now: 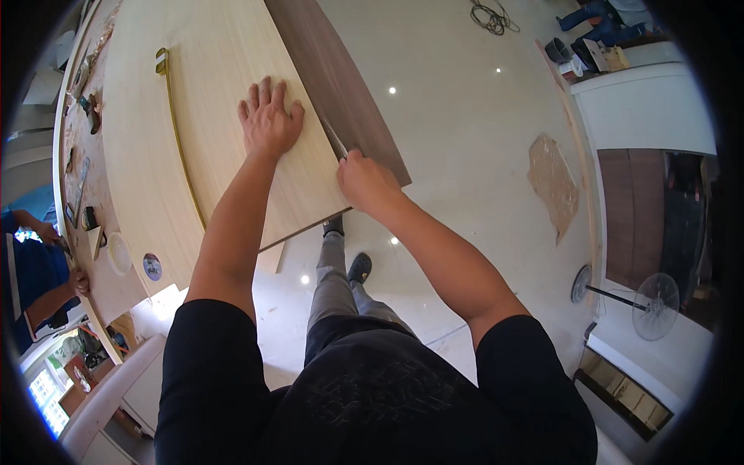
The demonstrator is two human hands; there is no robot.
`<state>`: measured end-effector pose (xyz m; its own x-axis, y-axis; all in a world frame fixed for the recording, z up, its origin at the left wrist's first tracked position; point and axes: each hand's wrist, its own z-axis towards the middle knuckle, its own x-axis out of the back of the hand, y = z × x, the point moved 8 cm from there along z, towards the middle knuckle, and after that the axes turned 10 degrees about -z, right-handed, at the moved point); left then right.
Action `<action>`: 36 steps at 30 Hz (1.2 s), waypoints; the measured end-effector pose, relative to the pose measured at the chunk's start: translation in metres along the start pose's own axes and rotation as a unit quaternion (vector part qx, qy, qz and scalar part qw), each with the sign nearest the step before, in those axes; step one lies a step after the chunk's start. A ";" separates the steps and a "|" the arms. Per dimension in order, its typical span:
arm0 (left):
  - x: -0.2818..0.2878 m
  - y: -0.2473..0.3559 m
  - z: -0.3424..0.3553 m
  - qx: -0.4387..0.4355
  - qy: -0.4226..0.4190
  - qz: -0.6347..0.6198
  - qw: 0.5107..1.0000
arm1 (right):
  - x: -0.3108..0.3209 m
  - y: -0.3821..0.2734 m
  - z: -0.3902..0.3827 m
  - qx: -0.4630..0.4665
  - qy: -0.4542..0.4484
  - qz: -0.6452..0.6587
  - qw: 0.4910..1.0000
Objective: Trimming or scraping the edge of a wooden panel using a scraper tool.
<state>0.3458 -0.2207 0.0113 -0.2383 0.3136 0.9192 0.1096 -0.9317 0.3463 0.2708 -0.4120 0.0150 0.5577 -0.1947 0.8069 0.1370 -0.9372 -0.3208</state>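
Observation:
My left hand [270,122] lies flat with its fingers spread on a light wood-grain panel [221,101]. At the panel's right edge, my right hand [369,183] is closed around a thin, pale, blade-like tool [335,137]. The tool points away from me along that edge, and its handle is hidden in my fingers. A dark brown wood-grain board [341,85] sticks out from under the light panel, beside the tool. To the left of my left hand, a yellow tape measure blade [183,151] stretches along the panel.
On the left, a workbench [97,167] bears several tools and scraps. Another person's hand [78,281] rests at its edge. A coiled cable [494,17] and a torn brown sheet [552,186] lie on the floor. A standing fan [655,306] is at the right.

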 end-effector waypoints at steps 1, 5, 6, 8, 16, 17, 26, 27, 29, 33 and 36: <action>-0.001 0.000 0.000 -0.001 -0.001 0.000 1.000 | -0.007 0.005 -0.010 -0.008 -0.014 -0.003 1.000; -0.002 -0.001 -0.001 0.003 0.002 -0.001 1.000 | -0.026 0.023 -0.055 -0.014 -0.019 -0.017 1.000; -0.002 -0.001 -0.001 0.005 0.003 0.000 1.000 | -0.030 0.027 -0.066 -0.017 -0.014 -0.024 0.999; -0.007 -0.002 -0.001 0.018 -0.027 0.009 0.999 | -0.037 0.032 -0.085 -0.012 -0.015 -0.023 1.000; -0.003 0.004 -0.001 0.012 -0.010 0.014 1.000 | -0.095 0.075 -0.129 -0.002 0.001 -0.036 0.999; -0.001 0.004 -0.001 0.014 -0.003 0.009 1.000 | -0.106 0.083 -0.139 0.032 0.045 -0.032 0.998; -0.004 0.002 0.000 -0.015 -0.011 0.013 1.000 | -0.088 0.217 -0.268 -0.235 -0.027 -0.044 0.971; -0.004 0.003 -0.003 -0.016 -0.009 0.025 1.000 | -0.074 0.217 -0.277 -0.241 -0.008 -0.032 0.970; -0.003 0.005 0.000 -0.007 -0.004 0.014 1.000 | -0.060 0.216 -0.282 -0.235 0.060 0.019 0.970; -0.008 0.004 0.003 0.001 -0.023 0.039 0.999 | -0.127 0.223 -0.297 -0.316 0.041 0.123 0.940; -0.010 0.002 0.003 0.001 -0.018 0.035 0.999 | -0.188 0.224 -0.310 -0.337 0.005 0.173 0.925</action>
<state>0.3508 -0.2249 0.0035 -0.1960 0.2539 0.9472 0.1259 -0.9514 0.2811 -0.0573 -0.6750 -0.0547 0.4641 -0.5169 0.7193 -0.5924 -0.7849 -0.1818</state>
